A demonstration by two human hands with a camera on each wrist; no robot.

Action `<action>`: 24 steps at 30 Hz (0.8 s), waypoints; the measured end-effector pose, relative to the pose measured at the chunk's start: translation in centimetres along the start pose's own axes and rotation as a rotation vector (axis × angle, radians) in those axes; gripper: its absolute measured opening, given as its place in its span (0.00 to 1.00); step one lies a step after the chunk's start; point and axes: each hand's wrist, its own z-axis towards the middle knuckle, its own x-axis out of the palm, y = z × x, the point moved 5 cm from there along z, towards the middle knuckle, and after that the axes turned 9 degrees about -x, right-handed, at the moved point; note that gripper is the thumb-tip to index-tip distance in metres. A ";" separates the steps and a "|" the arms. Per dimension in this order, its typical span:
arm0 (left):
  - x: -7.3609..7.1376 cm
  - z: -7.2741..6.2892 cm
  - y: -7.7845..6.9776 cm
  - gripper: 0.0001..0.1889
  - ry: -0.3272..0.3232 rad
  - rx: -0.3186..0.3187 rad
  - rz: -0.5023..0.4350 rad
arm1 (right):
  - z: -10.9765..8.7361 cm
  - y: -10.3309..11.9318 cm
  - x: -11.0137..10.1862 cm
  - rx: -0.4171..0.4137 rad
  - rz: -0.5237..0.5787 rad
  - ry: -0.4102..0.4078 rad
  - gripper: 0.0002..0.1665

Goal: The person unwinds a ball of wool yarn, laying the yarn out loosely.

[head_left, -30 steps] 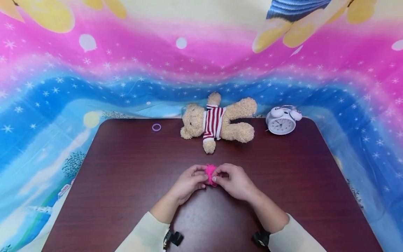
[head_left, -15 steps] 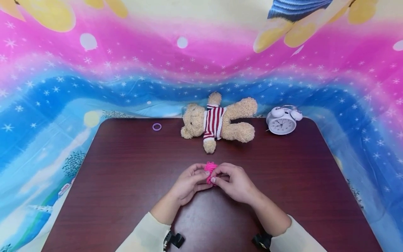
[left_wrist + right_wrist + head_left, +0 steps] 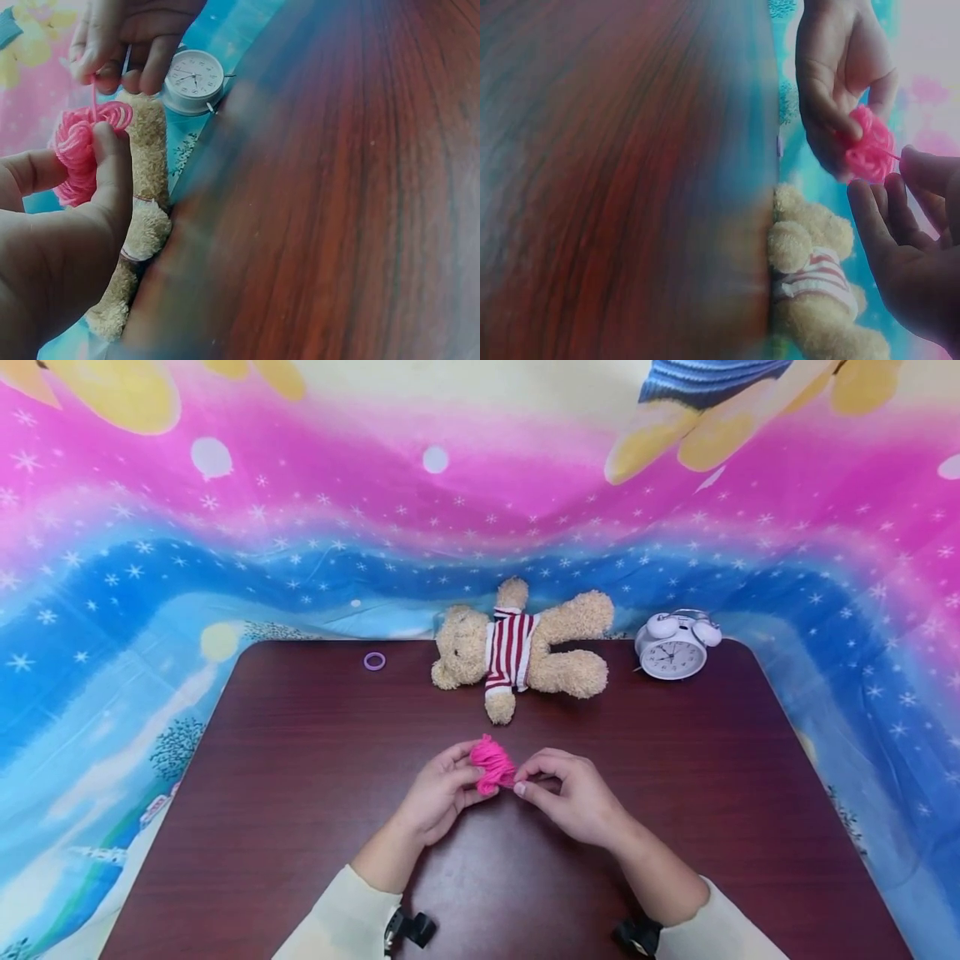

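A small bundle of bright pink yarn (image 3: 492, 763) is held over the middle of the table. My left hand (image 3: 442, 793) grips its left side between thumb and fingers; in the left wrist view the looped strands of the yarn bundle (image 3: 79, 154) show between them. Just to the right, my right hand (image 3: 573, 797) pinches a single strand that runs taut from the bundle. That short strand (image 3: 891, 155) also shows in the right wrist view, ending at the right fingertips.
Behind the hands a teddy bear (image 3: 513, 652) in a red-and-white striped shirt lies on its back. A white alarm clock (image 3: 672, 652) stands at the back right, and a purple ring (image 3: 374, 661) lies at the back left of the dark wooden table (image 3: 300, 777). A printed cloth (image 3: 480, 527) hangs behind.
My right hand has moved a little to the right, off the bundle, drawing a strand out. The yarn bundle has shifted slightly left and up with my left hand and shows more fully.
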 end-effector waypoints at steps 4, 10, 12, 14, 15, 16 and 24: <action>-0.2 -0.3 -0.3 0.33 0.026 -0.010 -0.003 | -0.2 -0.5 -0.5 0.004 -0.009 -0.010 0.08; -0.6 -0.6 -0.5 0.33 0.059 -0.023 -0.038 | -0.4 -1.1 -1.2 0.022 -0.047 -0.026 0.09; -0.7 -0.6 -0.5 0.33 0.059 -0.025 -0.034 | -0.5 -1.2 -1.6 0.030 -0.062 -0.039 0.09; -0.9 -0.7 -0.5 0.32 0.057 -0.026 -0.019 | -0.5 -1.3 -2.0 0.041 -0.069 -0.054 0.09; -1.0 -0.7 -0.5 0.32 0.057 -0.026 -0.010 | -0.5 -1.4 -2.2 0.048 -0.069 -0.064 0.08; -1.0 -0.8 -0.5 0.32 0.062 -0.025 -0.002 | -0.5 -1.5 -2.4 0.054 -0.065 -0.073 0.08; -1.3 -1.0 -0.2 0.28 0.095 -0.026 0.017 | -0.1 -1.7 -4.1 0.064 -0.078 -0.137 0.04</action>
